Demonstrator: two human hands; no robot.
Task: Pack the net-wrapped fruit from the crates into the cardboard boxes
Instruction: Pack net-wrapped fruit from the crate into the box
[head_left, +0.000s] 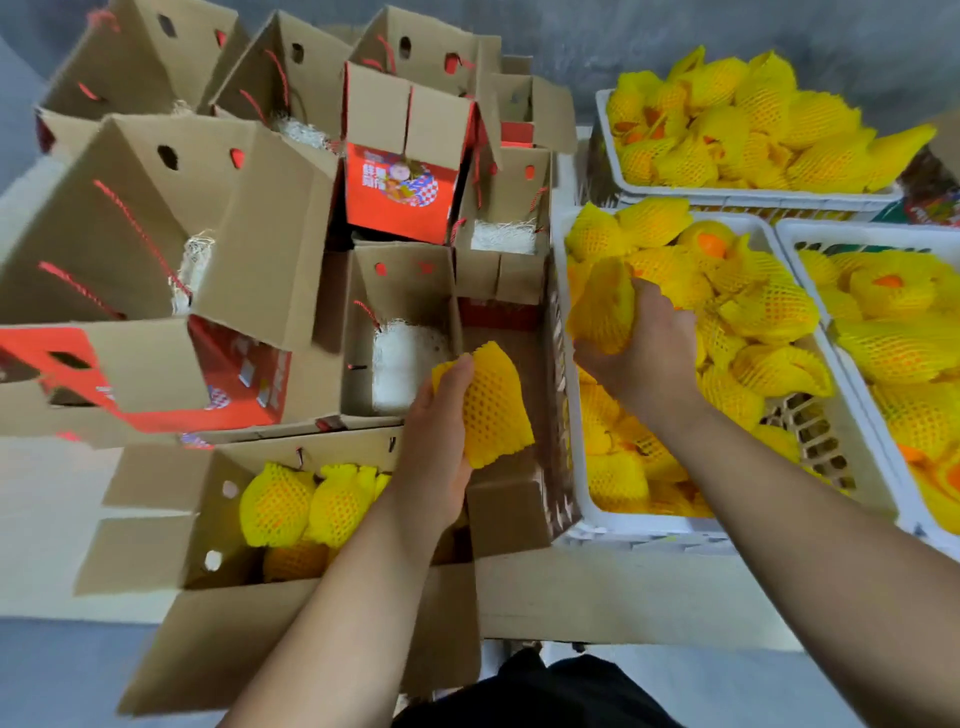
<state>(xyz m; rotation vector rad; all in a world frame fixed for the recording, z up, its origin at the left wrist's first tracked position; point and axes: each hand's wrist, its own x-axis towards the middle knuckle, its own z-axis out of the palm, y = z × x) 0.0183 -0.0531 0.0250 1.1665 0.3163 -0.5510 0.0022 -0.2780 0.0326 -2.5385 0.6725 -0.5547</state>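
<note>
Take the open brown cardboard box (218, 525) nearest you as the marker for everything here. Your left hand (441, 441) was wrapped around a yellow foam-net-wrapped fruit (493, 402), held just above and beyond the box's right edge — the net sleeve's long axis ran roughly away from you, tilted a little to the right. The free space in the box lay down and to the left of that grip, so by my reading the coming move was a short drop leftward and toward you, and your left hand was plainly the nearer one for it.

Your right hand (641, 348) was well to the right of the box, over the near white plastic crate (576, 499), fingers curled around a second yellow netted fruit (602, 306) raised above the heap — it had much further to travel.

Inside the box, two netted fruits (306, 504) sat side by side against the far wall, with a darker orange one partly seen below them. Your left forearm covered the box's right half, so how full that side was cannot be told. Beyond the box stood a crowd of empty boxes, some with white shredded padding (405, 358); motion blurred their edges.
</note>
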